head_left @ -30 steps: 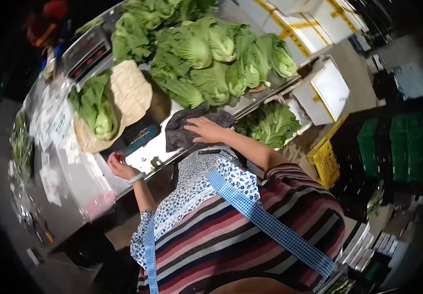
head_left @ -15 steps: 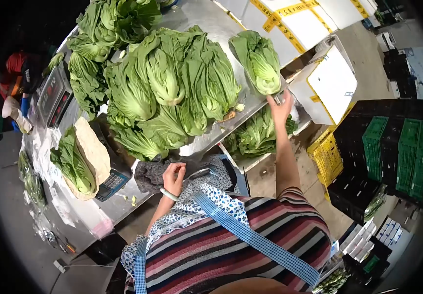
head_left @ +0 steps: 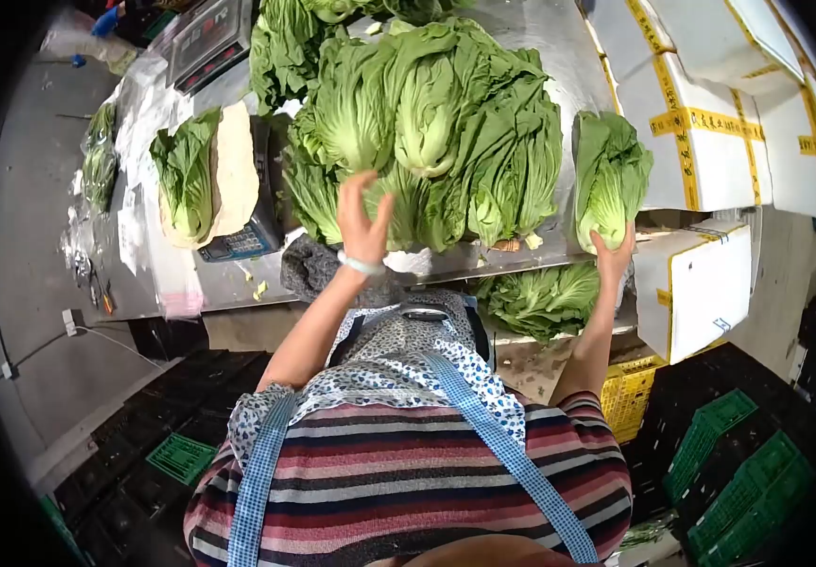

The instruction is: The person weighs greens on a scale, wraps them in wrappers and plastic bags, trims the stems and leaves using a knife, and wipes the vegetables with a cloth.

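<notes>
Our right hand grasps a long, leafy green cabbage by its base, leaves pointing away, left hand spread

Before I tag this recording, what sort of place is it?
Probably a vegetable packing or selling area: leafy greens heaped on a metal table, a weighing scale, and yellow-taped white boxes.

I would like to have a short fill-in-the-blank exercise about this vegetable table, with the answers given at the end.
1. The right hand is at the base of a leafy vegetable, which lies to the ____ of the large pile.
2. A pale bracelet is worn on the ____ wrist.
3. The tape on the white boxes is ____ in colour.
4. The straps are checked, but the shirt is ____.

Answers: right; left; yellow; striped.
</notes>
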